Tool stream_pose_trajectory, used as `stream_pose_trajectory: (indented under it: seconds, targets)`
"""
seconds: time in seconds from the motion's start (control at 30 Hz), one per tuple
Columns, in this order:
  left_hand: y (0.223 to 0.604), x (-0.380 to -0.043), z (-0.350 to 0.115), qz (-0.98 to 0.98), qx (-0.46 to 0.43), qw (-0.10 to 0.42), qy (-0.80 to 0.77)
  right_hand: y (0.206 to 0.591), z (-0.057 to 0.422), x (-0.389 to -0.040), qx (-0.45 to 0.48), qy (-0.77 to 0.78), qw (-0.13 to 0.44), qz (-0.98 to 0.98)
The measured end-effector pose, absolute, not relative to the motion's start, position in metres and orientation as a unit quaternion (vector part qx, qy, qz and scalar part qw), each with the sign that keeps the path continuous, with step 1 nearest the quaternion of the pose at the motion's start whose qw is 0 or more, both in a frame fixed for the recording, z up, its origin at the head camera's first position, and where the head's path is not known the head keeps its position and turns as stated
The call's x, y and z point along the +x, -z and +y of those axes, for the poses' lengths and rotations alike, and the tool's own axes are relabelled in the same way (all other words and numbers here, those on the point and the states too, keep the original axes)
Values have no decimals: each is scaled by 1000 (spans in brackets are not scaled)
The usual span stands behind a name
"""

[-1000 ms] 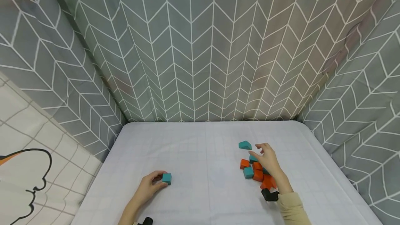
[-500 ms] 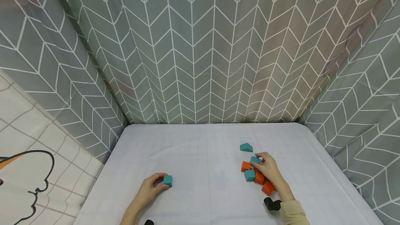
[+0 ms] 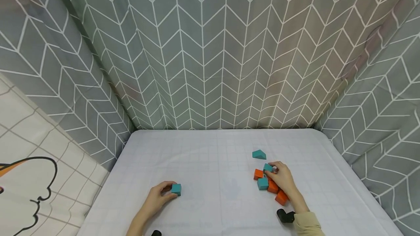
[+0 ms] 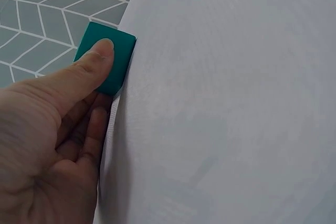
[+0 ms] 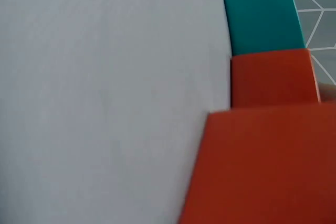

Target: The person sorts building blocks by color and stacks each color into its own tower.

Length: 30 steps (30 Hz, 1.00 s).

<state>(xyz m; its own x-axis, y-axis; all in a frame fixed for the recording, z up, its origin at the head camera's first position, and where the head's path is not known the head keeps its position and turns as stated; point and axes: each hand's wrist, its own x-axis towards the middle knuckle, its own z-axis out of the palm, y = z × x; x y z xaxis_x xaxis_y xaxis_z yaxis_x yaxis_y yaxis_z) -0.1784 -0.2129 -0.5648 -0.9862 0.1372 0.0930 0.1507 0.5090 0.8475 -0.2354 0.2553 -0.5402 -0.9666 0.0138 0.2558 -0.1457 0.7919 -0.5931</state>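
A teal block (image 3: pixel 176 189) stands on the table at the left, and my left hand (image 3: pixel 156 197) pinches it; in the left wrist view the thumb (image 4: pixel 97 61) presses flat on its face. My right hand (image 3: pixel 284 178) reaches over a cluster of blocks at the right, its thumb and fingers around a second teal block (image 3: pixel 267 167). Close by lie a teal block (image 3: pixel 263 183), an orange block (image 3: pixel 258 174) and more orange blocks (image 3: pixel 281 197), partly under the hand. In the right wrist view only a sliver of finger (image 5: pixel 328 92) shows behind the orange blocks (image 5: pixel 273 80).
A teal wedge-like block (image 3: pixel 259 154) lies just beyond the cluster. White cloth covers the table (image 3: pixel 197 156). Grey patterned curtains (image 3: pixel 210 65) hang along its back and sides. Black wrist-worn devices (image 3: pixel 285 216) sit near both wrists.
My right hand has come down from above the cluster, and its thumb and fingers have closed about the teal block. The left hand keeps its pinch. The head view has shifted slightly.
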Motion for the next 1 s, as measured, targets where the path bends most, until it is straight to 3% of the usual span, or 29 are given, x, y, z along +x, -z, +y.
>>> stream_pose_trajectory:
  seconds: [0.27, 1.0]
  targets:
    - [564, -178, -211, -868, -95, 14, 487, 545, 253, -240, -33, -283, 80, -955]
    - [565, -178, -212, -866, -80, 11, 493, 549, 247, -236, -25, -258, 124, -958]
